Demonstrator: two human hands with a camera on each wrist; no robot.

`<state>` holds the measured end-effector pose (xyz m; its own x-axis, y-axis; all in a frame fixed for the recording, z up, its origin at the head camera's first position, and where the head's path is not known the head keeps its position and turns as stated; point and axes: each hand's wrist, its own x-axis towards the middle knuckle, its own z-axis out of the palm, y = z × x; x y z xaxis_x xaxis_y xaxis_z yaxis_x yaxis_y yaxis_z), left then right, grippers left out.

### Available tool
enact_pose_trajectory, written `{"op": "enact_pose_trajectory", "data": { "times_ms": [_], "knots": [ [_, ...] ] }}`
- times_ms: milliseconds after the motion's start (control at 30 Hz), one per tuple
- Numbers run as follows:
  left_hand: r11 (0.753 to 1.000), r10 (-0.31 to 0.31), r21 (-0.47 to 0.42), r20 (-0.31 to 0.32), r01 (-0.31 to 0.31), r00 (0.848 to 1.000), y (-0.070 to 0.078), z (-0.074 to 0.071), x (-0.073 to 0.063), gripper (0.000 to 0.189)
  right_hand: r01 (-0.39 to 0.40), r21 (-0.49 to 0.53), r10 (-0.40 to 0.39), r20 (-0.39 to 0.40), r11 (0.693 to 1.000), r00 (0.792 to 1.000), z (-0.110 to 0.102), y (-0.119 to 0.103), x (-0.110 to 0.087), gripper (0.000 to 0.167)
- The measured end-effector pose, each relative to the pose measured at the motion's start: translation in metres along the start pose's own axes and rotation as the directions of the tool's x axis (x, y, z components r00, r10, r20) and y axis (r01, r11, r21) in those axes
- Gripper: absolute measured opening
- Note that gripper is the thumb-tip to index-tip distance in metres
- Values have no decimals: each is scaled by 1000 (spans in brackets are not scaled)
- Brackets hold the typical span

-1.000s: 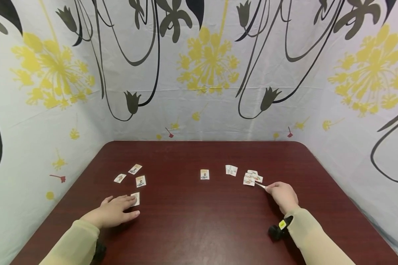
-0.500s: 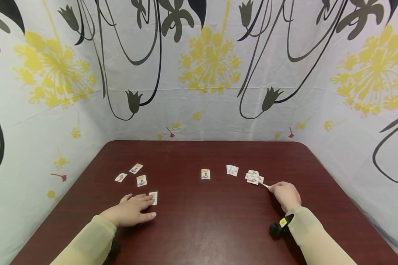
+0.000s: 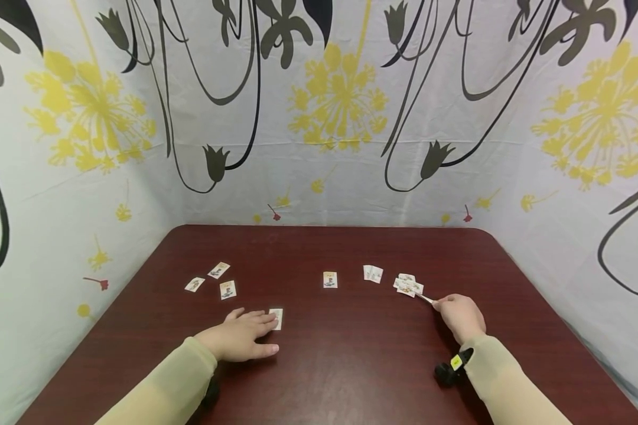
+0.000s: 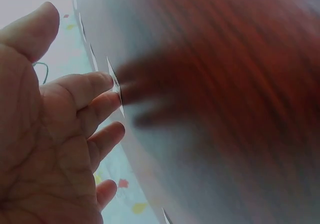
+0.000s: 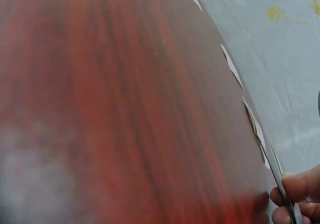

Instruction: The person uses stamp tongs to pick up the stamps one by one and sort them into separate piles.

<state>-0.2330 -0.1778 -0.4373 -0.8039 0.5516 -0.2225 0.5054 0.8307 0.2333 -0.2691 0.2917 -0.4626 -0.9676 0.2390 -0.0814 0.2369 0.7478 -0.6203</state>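
Observation:
My left hand point(image 3: 239, 336) lies with straight, spread fingers over the table, its fingertips pressing a small printed card point(image 3: 279, 319) flat. In the left wrist view that card point(image 4: 119, 95) shows edge-on beneath two fingertips. On the right, my right hand point(image 3: 461, 316) pinches slim metal tweezers point(image 3: 426, 299) between thumb and fingers. Their tips reach the near edge of an overlapping cluster of cards point(image 3: 407, 285). From the right wrist, the tweezers point(image 5: 275, 170) point along the tabletop to the cards' edge; whether they clasp a card I cannot tell.
A dark red-brown table point(image 3: 324, 378) fills the foreground. Three loose cards point(image 3: 227, 290) lie at the left. One single card point(image 3: 330, 280) lies near the middle, with an overlapping pair point(image 3: 373, 273) to its right. Patterned white cloth point(image 3: 324, 195) encloses the back and sides.
My left hand has slid its card to the right across the table. At the right cluster, the nearest card has shifted slightly inward, and the right hand has hardly moved.

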Motion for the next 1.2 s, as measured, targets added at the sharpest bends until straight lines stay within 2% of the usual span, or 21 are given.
{"op": "enact_pose_trajectory", "data": {
  "times_ms": [667,933,1200],
  "knots": [
    [999,32,7,7,-32,999,16,2,7,71,-28,39,29,-27,999,999,-3,8,-19,34],
    [999,46,19,5,-46,999,18,5,9,72,-3,40,4,-37,999,999,1,9,-27,31],
    [997,72,26,-14,-72,997,23,6,12,73,24,54,-22,-36,998,999,9,-2,-34,28]
  ]
}}
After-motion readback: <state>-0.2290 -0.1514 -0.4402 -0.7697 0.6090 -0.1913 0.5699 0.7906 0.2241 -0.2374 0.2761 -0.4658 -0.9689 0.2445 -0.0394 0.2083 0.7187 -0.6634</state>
